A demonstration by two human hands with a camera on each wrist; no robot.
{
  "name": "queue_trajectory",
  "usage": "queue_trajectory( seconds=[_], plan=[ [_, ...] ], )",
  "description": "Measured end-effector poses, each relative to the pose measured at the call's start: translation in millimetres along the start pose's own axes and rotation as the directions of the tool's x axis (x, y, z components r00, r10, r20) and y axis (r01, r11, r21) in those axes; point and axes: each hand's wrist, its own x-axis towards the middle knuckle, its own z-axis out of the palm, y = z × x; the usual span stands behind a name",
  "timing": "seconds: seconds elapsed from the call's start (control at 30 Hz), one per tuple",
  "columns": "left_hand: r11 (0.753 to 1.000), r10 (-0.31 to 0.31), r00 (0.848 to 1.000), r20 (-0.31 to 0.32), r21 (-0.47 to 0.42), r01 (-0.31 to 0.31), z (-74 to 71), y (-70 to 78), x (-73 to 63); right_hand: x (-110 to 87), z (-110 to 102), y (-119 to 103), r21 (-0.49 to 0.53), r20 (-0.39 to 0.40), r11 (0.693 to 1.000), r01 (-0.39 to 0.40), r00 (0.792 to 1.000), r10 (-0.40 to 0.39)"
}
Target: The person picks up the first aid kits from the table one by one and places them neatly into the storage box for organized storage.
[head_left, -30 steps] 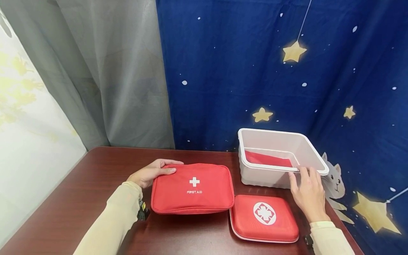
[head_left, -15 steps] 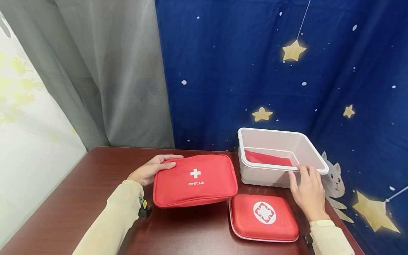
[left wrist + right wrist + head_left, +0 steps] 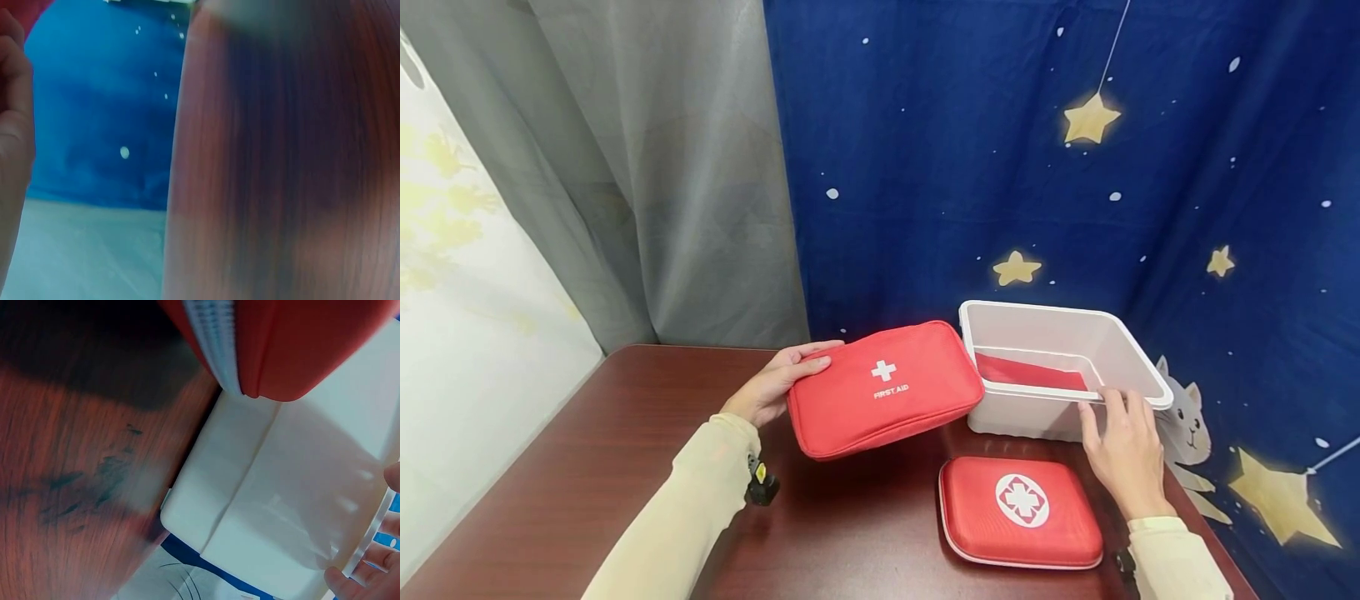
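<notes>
My left hand [image 3: 784, 383] grips the left end of a red soft first aid pouch [image 3: 883, 400], thumb on top. It hangs tilted above the table, its right corner overlapping the bin's near left corner; I cannot tell whether they touch. Only a red scrap of the pouch [image 3: 28, 11] shows in the left wrist view, beside part of the hand [image 3: 14, 119]. My right hand [image 3: 1126, 454] pinches the near rim of a white plastic bin [image 3: 1015, 412]. In the right wrist view, fingers and thumb [image 3: 340, 584] bracket that rim. Flat red material [image 3: 1030, 372] lies inside the bin.
A red hard first aid case [image 3: 1022, 512] with a round white emblem lies in front of the bin, by the right wrist. The brown table [image 3: 587, 467] extends left. A starry blue curtain [image 3: 910, 167] and a grey curtain [image 3: 715, 183] hang behind.
My left hand has lifted the first aid pouch and carried it right toward the bin, tilting its right end upward. My right hand has stayed on the bin's rim.
</notes>
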Motion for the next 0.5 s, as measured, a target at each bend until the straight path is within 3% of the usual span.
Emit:
queue_trajectory(
  seconds=[0.5],
  plan=[
    [0.995, 0.082, 0.996, 0.041, -0.063, -0.080, 32.6, 0.2, 18.8, -0.3, 0.3, 0.2, -0.001, 0.002, 1.000, -0.002, 1.000, 0.002]
  ],
)
